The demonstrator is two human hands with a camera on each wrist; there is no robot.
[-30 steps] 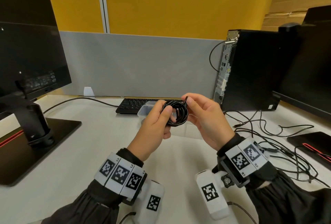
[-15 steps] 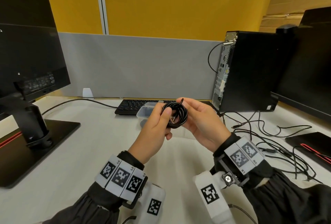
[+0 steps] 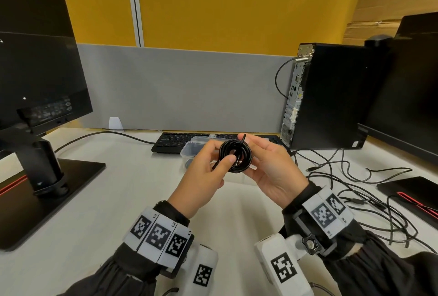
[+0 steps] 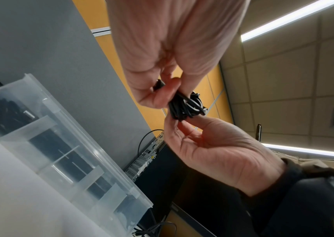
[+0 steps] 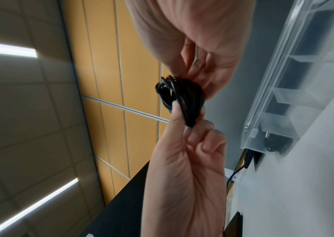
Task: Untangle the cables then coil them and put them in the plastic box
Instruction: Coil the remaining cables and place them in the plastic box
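Both-handed: left hand (image 3: pixel 201 177) and right hand (image 3: pixel 272 172) pinch a black coiled cable (image 3: pixel 235 159), fingers curled on it, above the desk (image 3: pixel 118 201). Clear plastic box (image 3: pixel 189 151) sits just behind, loose cables (image 3: pixel 355 191) tangled at right.

White table (image 3: pixel 113 201) carrying a black monitor (image 3: pixel 35 63) on its stand at frame left, a black keyboard (image 3: pixel 175 141) at centre against the grey partition (image 3: pixel 177 87), a black computer tower (image 3: pixel 331 96) upper right.
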